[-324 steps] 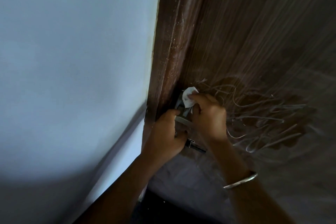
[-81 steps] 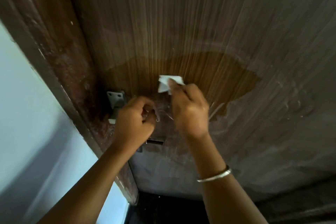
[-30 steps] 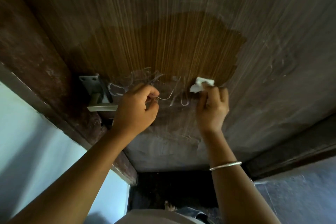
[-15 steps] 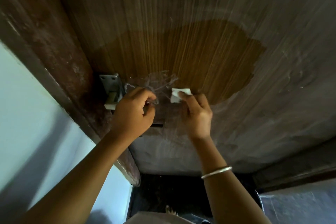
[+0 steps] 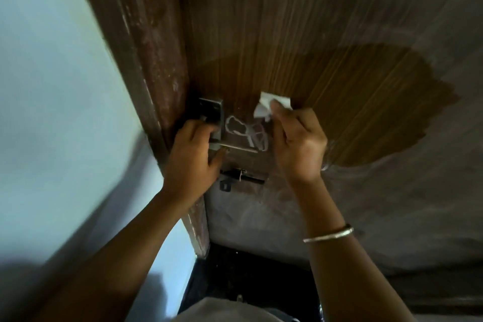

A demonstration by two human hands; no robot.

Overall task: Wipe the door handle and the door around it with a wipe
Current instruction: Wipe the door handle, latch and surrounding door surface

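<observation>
A brown wooden door [image 5: 300, 21] fills the view, with a darker wet patch [image 5: 366, 102] spreading right of the metal handle [image 5: 213, 123]. My left hand [image 5: 192, 157] is wrapped around the handle's lever near its plate. My right hand [image 5: 298, 144] pinches a small crumpled white wipe [image 5: 264, 108] against the door, just right of the handle. White smear lines [image 5: 247, 133] show on the wood between my two hands. A bangle sits on my right wrist.
The dark door frame [image 5: 149, 47] runs along the door's left edge, with a pale wall [image 5: 52, 86] beyond it. A small dark latch [image 5: 239, 178] sits below the handle. The door's lower part [image 5: 392, 204] looks dusty grey. Dark floor [image 5: 248, 277] lies underneath.
My view has swung so the frame and wall show more on the left. My right hand with the wipe has stayed close to the handle; my left hand shifted toward the handle plate.
</observation>
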